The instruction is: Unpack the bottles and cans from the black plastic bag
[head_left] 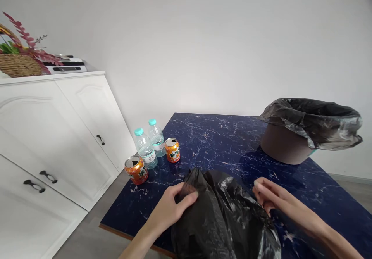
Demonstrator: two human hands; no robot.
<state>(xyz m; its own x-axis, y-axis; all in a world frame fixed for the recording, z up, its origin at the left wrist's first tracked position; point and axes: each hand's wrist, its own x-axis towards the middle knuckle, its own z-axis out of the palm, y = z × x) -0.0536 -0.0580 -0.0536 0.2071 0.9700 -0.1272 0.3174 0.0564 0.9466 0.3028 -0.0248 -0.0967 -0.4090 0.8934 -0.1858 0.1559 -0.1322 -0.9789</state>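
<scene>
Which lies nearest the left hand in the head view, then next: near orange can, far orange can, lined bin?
1. Near orange can, at the table's left edge, beside the left hand.
2. Far orange can, behind, by the bottles.
3. Lined bin, far right.

From my feed I see a dark blue marble-patterned desk [221,142] with white veins. Near its left edge stand two clear plastic water bottles with teal caps [149,144], close together, with one orange drink can [172,150] just beside them and a second orange can [136,170] nearer the desk's left corner; both cans are open on top. At the far right sits a round brown bin lined with a black plastic liner [305,129]. Left of the desk stands a white cabinet with dark handles [58,135], carrying a woven basket of red-leaved plants [20,59].
</scene>
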